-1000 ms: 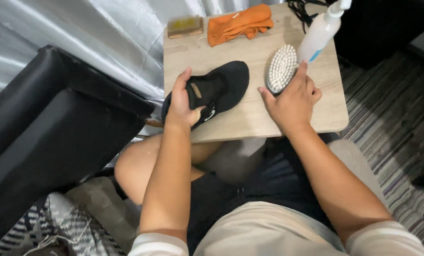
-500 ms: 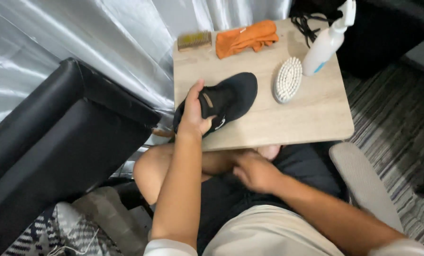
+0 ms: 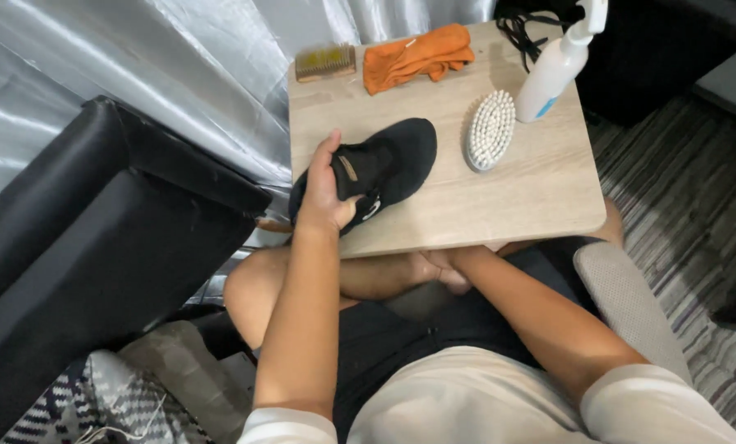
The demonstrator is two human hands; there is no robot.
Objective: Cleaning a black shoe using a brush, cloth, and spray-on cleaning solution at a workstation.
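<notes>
Fingers of the left hand (image 3: pixel 325 191) are being wrapped around the heel end of a black shoe (image 3: pixel 376 168), which is being held down on the near left part of the wooden worktop (image 3: pixel 516 197). The right hand (image 3: pixel 446 267) is being kept below the near edge of the worktop, mostly hidden, so whether its fingers are spread or closed cannot be told. A white brush (image 3: pixel 490 129) is lying just right of the shoe, bristles up. A spray bottle (image 3: pixel 557 66) is standing beyond it. An orange cloth (image 3: pixel 417 56) and a small brown brush (image 3: pixel 325 62) are resting along the far edge.
</notes>
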